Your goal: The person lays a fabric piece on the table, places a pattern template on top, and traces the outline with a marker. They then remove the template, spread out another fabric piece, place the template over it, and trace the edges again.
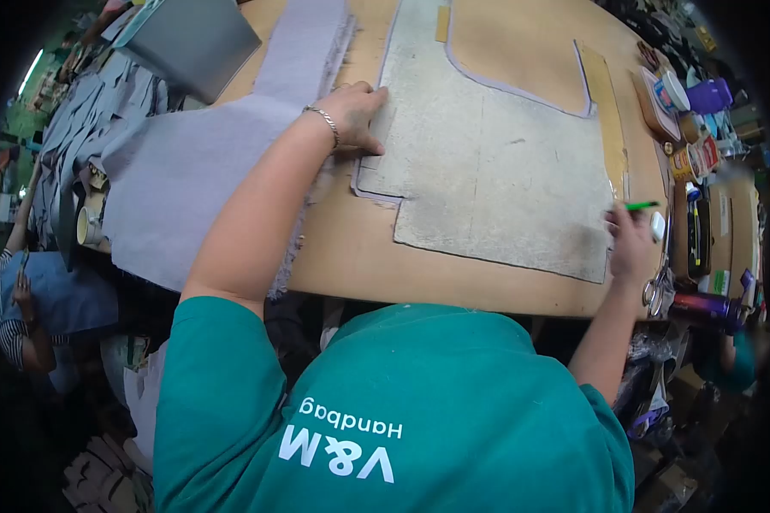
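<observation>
A large pale grey pattern board point(496, 162) with a cut-out at its top lies flat on the tabletop point(351, 256). A thin lilac margin of cloth shows along parts of its outline. My left hand point(355, 115) rests at the board's left edge, fingers and thumb spread apart. Beside it, on the left, a wide piece of lilac fabric point(197, 162) with frayed edges lies partly under my left forearm. Near the board's lower right corner, my right hand point(631, 244) is closed around a green pen point(642, 205); its fingers are slightly blurred.
A grey metal block point(192, 51) stands at the upper left. Along the right edge are scissors point(656, 291), a purple container point(708, 96) and a cardboard box point(731, 227). A yellow strip point(606, 120) lies right of the board. Another person point(51, 291) is at the far left.
</observation>
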Demonstrator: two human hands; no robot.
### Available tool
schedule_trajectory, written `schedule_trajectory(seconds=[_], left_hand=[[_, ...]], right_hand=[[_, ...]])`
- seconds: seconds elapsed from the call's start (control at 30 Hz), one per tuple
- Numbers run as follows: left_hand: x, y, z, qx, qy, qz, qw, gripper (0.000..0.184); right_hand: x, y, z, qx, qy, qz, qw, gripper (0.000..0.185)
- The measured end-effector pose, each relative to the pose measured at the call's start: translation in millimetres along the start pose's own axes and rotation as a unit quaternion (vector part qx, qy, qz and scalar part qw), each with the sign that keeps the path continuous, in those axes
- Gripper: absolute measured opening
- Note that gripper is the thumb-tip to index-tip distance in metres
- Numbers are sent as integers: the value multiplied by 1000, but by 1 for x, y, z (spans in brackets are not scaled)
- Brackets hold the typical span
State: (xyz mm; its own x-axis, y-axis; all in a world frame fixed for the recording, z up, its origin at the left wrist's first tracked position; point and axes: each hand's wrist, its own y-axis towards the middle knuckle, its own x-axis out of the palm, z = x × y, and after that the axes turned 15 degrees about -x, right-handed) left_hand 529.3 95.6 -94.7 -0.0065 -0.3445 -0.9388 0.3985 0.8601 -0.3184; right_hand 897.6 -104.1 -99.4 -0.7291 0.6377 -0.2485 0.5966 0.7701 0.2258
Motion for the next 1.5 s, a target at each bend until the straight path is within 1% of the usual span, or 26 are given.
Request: schedule_trajectory(seconds=[0.07, 0.1, 0.13, 0.2, 0.27, 0.33, 0.37, 0.4, 0.43, 0.47, 0.53, 0.57, 0.6, 0.63, 0.67, 0.7, 0.73, 0.8, 0.83, 0.93, 1.03, 1.13, 1.23, 1.33, 1.43, 1.5], left_hand=[[0, -1, 0, -3, -9, -2, 1000, 89], [1, -1, -1, -1, -13, -5, 1000, 89], [2, -2, -2, 0, -16, -8, 1000, 90], [0, -4, -3, 20, 16, -14, 1000, 91], [-2, -10, -4, 35, 46, -22, 998, 93], [-5, -19, -3, 47, 75, -26, 996, 95], [0, -22, -5, 37, 46, -26, 998, 96], [7, -23, -10, 45, 45, -14, 998, 95], [16, -23, -17, 57, 43, -1, 997, 93], [18, -24, -21, 71, 43, 14, 996, 92], [16, -38, -16, 58, 29, 23, 998, 77], [16, -47, -14, 73, 37, 37, 996, 70], [16, -55, -12, 86, 45, 51, 994, 64], [15, -62, -10, 98, 55, 66, 991, 58], [16, -68, -10, 112, 48, 75, 990, 52], [19, -74, -10, 126, 41, 81, 988, 47], [22, -78, -10, 138, 32, 85, 986, 42], [28, -84, -12, 148, -2, 86, 985, 35], [30, -85, -12, 153, -18, 85, 984, 32], [38, -83, -10, 156, -82, 116, 977, 30], [40, -81, 4, 78, -205, 148, 964, 31], [50, -75, 8, 10, -217, 192, 957, 36], [56, -70, 1, -51, -271, 137, 951, 42], [56, -69, -5, -36, -283, 119, 951, 48], [55, -70, -5, -53, -312, 104, 943, 50], [57, -69, -8, -49, -321, 107, 940, 50]], right_hand=[[51, -14, -4, -13, 85, -145, 986, 12], [78, -22, -15, -5, 117, -202, 972, 12], [104, -32, -15, -7, 182, -244, 952, 12], [149, -57, -38, -3, 189, -313, 931, 12], [184, -77, -40, -14, 228, -365, 903, 11], [204, -91, -35, -34, 218, -391, 894, 10], [207, -95, -34, -29, 245, -383, 890, 10], [205, -96, -34, -28, 269, -371, 889, 10], [198, -90, -30, -86, 254, -362, 893, 8], [186, -79, -31, -66, 266, -302, 913, 9], [154, -53, -30, -22, 298, -183, 937, 9], [130, -33, -19, -32, 227, -151, 962, 13], [99, -14, -6, -17, 160, -116, 980, 14], [68, -1, 1, -37, 46, -86, 995, 19], [41, 10, 19, -62, -32, -14, 997, 19], [12, 18, 28, -115, -181, -5, 977, 19], [-13, 22, 36, -162, -327, 4, 931, 20], [-50, 25, 52, -163, -371, 3, 914, 21], [-57, 25, 54, -162, -392, 2, 906, 22], [-69, 23, 65, -141, -388, 1, 911, 26], [-73, 23, 77, -124, -398, 6, 909, 26], [-71, 20, 78, -111, -385, -28, 916, 26], [-71, 19, 77, -117, -398, -30, 909, 26], [-76, 22, 89, -58, -325, -23, 944, 30], [-77, 23, 95, -78, -289, -16, 954, 34], [-76, 23, 93, -65, -270, -18, 961, 35]])
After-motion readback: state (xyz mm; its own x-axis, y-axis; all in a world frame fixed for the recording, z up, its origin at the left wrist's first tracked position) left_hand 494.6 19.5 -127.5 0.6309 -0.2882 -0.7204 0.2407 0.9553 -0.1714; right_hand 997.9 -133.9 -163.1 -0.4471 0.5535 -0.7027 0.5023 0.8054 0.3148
